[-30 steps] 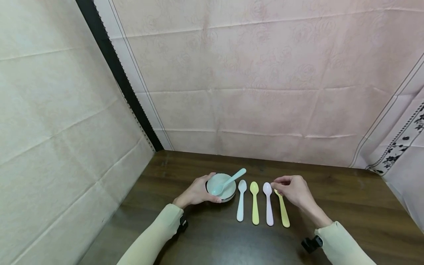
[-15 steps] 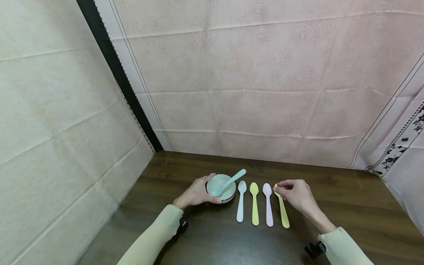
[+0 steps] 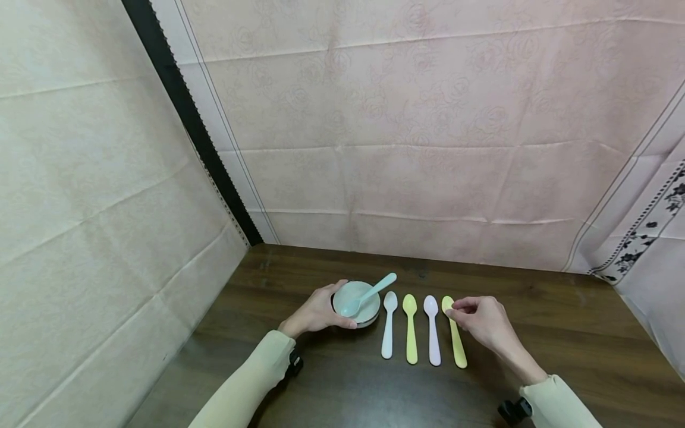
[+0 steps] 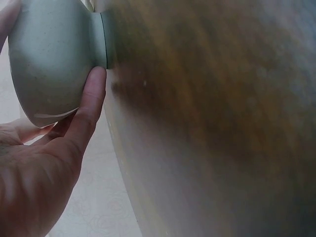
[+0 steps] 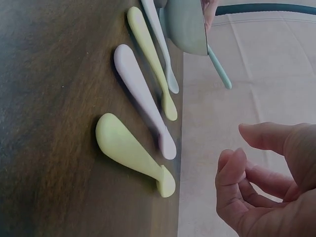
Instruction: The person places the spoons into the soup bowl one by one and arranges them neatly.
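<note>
My left hand (image 3: 321,308) grips a pale green bowl (image 4: 49,59) on the table, thumb on the near side and fingers round the far side. A light turquoise spoon (image 3: 382,283) leans in the bowl, its handle sticking out over the rim to the right. To the right lie a pale blue spoon (image 3: 387,336), a yellow spoon (image 3: 411,336), a lilac spoon (image 3: 434,339) and another yellow spoon (image 3: 458,348), in a row with handles toward me. Above that last spoon's scoop end hovers my right hand (image 5: 276,182), thumb and fingertips apart, holding nothing.
The dark brown wooden table (image 3: 342,392) ends at a pale pinkish cloth (image 3: 417,178) hanging behind it. Another pale cloth (image 3: 107,208) hangs at the left, with a black strip (image 3: 198,134) between the two.
The right hand has drifted right and slightly toward me, baring the scoop of the rightmost yellow spoon. The left hand, bowl and other spoons have stayed in place.
</note>
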`<state>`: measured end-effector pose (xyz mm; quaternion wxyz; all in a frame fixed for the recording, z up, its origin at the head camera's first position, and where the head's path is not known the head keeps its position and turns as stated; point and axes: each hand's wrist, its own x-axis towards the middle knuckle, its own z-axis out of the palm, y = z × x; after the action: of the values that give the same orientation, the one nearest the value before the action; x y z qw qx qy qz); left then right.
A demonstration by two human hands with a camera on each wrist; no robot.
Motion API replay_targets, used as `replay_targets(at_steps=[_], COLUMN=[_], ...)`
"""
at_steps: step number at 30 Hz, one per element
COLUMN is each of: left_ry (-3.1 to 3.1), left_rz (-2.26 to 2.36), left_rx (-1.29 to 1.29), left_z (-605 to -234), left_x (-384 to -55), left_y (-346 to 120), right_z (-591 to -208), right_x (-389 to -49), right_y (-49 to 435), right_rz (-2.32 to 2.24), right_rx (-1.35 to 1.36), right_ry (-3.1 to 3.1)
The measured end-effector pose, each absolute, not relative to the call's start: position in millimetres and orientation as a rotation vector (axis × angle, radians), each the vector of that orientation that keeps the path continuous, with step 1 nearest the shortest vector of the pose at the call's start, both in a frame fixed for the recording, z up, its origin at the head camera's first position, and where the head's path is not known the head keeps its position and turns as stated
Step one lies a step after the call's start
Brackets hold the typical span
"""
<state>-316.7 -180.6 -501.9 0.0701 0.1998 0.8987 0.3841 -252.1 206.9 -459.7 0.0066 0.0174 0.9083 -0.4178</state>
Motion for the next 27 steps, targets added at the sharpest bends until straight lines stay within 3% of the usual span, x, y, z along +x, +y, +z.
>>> replay_targets(at_steps=[27], left_ry=[2.698], left_rz=[1.158], left_rx=[0.566], left_z=[-504], left_x=[-318], left_y=[-181], right_z=[-475], right_x=[-245], right_y=[210], right_rz=[-1.232], right_rx=[0.063], right_ry=[2.881])
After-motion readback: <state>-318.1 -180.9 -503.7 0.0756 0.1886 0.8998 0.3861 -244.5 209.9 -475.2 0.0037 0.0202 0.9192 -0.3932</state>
